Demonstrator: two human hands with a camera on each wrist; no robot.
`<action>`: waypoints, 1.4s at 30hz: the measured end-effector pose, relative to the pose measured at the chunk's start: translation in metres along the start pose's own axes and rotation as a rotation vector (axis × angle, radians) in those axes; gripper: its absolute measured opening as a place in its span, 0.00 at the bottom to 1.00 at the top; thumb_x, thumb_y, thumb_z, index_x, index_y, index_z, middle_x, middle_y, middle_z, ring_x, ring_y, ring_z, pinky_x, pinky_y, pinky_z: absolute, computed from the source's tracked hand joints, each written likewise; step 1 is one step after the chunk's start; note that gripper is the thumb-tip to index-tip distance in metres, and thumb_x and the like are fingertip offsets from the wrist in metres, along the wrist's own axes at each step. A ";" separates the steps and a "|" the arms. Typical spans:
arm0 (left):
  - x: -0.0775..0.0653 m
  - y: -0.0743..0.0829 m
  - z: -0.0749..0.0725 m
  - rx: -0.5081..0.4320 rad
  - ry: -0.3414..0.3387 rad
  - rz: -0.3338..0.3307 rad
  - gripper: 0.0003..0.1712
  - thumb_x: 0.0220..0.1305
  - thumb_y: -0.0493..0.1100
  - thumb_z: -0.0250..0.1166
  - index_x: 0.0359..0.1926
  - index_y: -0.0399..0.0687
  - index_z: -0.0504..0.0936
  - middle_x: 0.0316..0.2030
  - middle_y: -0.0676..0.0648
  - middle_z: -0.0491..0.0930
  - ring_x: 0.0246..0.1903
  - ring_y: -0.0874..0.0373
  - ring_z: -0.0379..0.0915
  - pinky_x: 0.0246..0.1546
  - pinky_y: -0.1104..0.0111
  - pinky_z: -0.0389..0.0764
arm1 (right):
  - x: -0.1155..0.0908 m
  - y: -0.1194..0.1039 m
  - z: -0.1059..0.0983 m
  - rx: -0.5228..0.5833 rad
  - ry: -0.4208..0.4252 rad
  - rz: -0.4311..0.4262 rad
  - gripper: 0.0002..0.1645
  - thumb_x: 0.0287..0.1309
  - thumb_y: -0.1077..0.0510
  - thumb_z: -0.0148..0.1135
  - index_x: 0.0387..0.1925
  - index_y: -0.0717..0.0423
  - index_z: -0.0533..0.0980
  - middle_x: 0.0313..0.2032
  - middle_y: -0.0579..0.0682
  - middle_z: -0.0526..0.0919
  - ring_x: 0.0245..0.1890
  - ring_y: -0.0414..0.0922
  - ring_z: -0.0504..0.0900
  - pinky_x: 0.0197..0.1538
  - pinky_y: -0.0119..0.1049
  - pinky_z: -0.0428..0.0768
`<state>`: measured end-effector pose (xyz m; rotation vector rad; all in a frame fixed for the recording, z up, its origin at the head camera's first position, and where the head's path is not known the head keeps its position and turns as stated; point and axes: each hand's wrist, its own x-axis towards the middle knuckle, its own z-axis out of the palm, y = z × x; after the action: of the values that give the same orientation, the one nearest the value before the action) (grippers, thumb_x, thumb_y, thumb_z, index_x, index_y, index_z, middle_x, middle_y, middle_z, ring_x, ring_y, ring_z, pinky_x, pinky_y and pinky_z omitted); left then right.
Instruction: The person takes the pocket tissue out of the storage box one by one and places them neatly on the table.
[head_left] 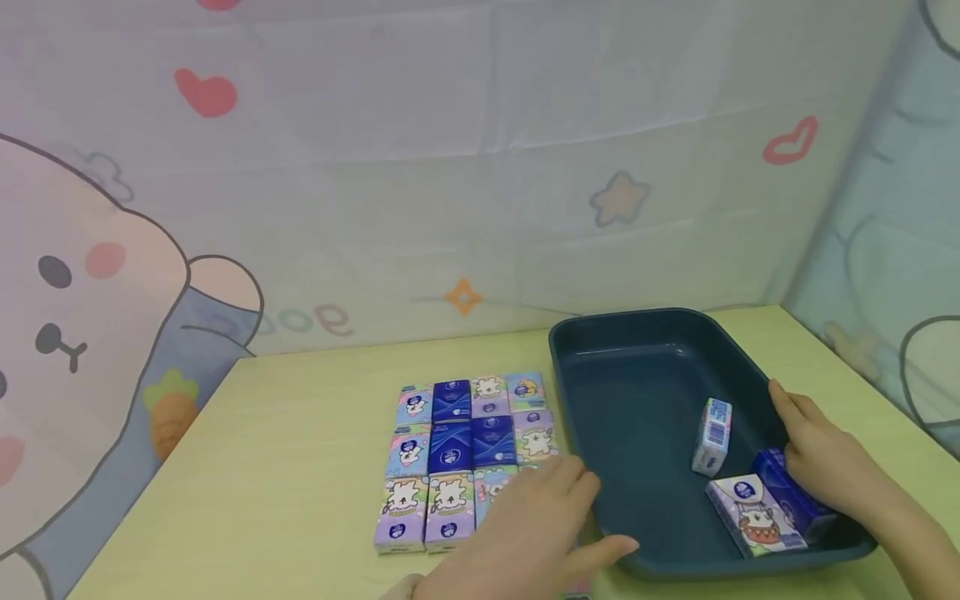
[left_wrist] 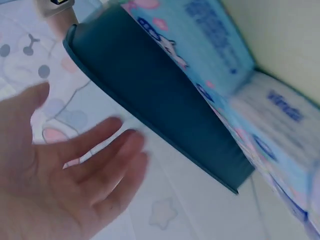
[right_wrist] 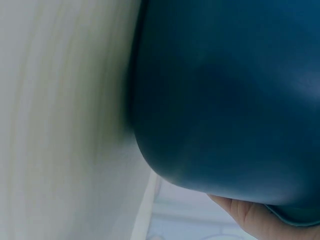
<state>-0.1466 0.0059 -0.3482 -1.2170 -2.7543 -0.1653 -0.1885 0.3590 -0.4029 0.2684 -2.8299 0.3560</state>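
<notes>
A dark teal plastic bin point(head_left: 637, 417) sits on the table, with a few tissue packs inside: one standing on edge point(head_left: 712, 437), a white one with a cartoon bear point(head_left: 757, 515) and a dark blue one point(head_left: 791, 496). My right hand point(head_left: 828, 454) grips the bin's right rim; the right wrist view shows part of that hand point(right_wrist: 250, 217) by the bin's outer wall. Over the near right part of a block of tissue packs point(head_left: 450, 446), beside the bin's left wall, is my left hand point(head_left: 525, 525). In the left wrist view its fingers point(left_wrist: 107, 172) are loosely spread, holding nothing.
The packs lie flat in tight rows on the pale yellow table point(head_left: 247, 467), left of the bin. Behind the table hangs a printed cloth point(head_left: 420, 192), and another cloth point(head_left: 900, 275) borders the right side.
</notes>
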 end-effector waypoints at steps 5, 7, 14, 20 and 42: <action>0.015 0.012 -0.008 -0.016 0.072 0.014 0.30 0.66 0.67 0.50 0.53 0.51 0.77 0.44 0.55 0.78 0.42 0.65 0.72 0.45 0.76 0.76 | 0.000 -0.001 0.000 0.005 0.007 -0.007 0.41 0.49 0.74 0.49 0.67 0.81 0.51 0.54 0.77 0.65 0.48 0.75 0.72 0.40 0.64 0.76; 0.021 0.016 -0.013 -0.033 0.038 0.024 0.30 0.65 0.67 0.52 0.56 0.52 0.77 0.47 0.55 0.79 0.45 0.65 0.74 0.47 0.76 0.77 | 0.000 -0.001 0.000 0.007 0.007 -0.010 0.41 0.49 0.74 0.49 0.66 0.81 0.51 0.54 0.78 0.65 0.47 0.74 0.73 0.40 0.63 0.76; 0.050 0.028 -0.031 0.019 -0.137 0.083 0.34 0.63 0.69 0.53 0.61 0.56 0.74 0.52 0.57 0.78 0.48 0.67 0.77 0.42 0.78 0.79 | 0.001 -0.001 -0.003 0.008 -0.008 -0.002 0.42 0.48 0.74 0.50 0.66 0.81 0.51 0.54 0.79 0.65 0.48 0.75 0.72 0.40 0.63 0.76; 0.094 0.029 -0.033 0.040 -0.299 0.113 0.38 0.62 0.68 0.56 0.68 0.61 0.65 0.61 0.60 0.72 0.56 0.69 0.73 0.49 0.76 0.78 | 0.002 -0.002 -0.004 0.011 -0.017 0.009 0.42 0.48 0.74 0.49 0.66 0.81 0.51 0.55 0.79 0.65 0.49 0.75 0.72 0.41 0.63 0.76; 0.209 0.043 0.011 0.205 -0.527 0.072 0.51 0.58 0.67 0.61 0.75 0.67 0.43 0.74 0.65 0.46 0.72 0.73 0.44 0.69 0.81 0.54 | 0.002 -0.005 -0.009 -0.002 -0.023 0.013 0.40 0.49 0.74 0.51 0.65 0.82 0.53 0.55 0.79 0.65 0.44 0.70 0.77 0.31 0.53 0.79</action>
<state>-0.2550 0.1884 -0.3234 -1.4690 -3.0363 0.5047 -0.1875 0.3559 -0.3930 0.2548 -2.8555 0.3554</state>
